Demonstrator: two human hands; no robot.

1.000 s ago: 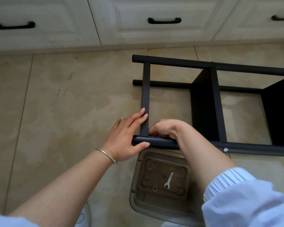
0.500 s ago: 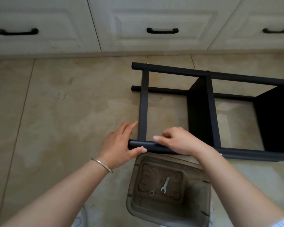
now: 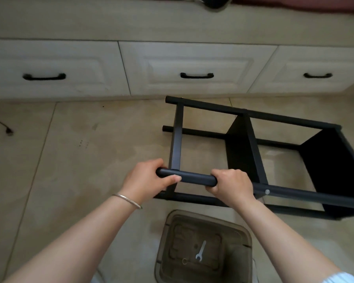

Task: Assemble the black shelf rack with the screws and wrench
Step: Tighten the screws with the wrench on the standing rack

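Note:
The black shelf rack (image 3: 243, 144) lies on its side on the tiled floor, its black shelf panels standing upright inside the frame. My left hand (image 3: 145, 178) grips the near upper tube at its left end. My right hand (image 3: 231, 184) grips the same tube a little further right. A silver screw head (image 3: 267, 192) shows on that tube just right of my right hand. A small silver wrench (image 3: 200, 253) lies in a translucent plastic bin (image 3: 166, 250) on the floor below my hands, next to a small ring-shaped washer (image 3: 184, 261).
White cabinet drawers (image 3: 172, 66) with black handles run along the back, close behind the rack. A dark cord end (image 3: 7, 130) lies on the floor at far left. Beige floor tiles (image 3: 80, 160) spread out left of the rack.
Both hands have closed round the near tube, where the left hand's fingers were straight before. The view has risen and pulled back, so the rack's lower near tube now shows.

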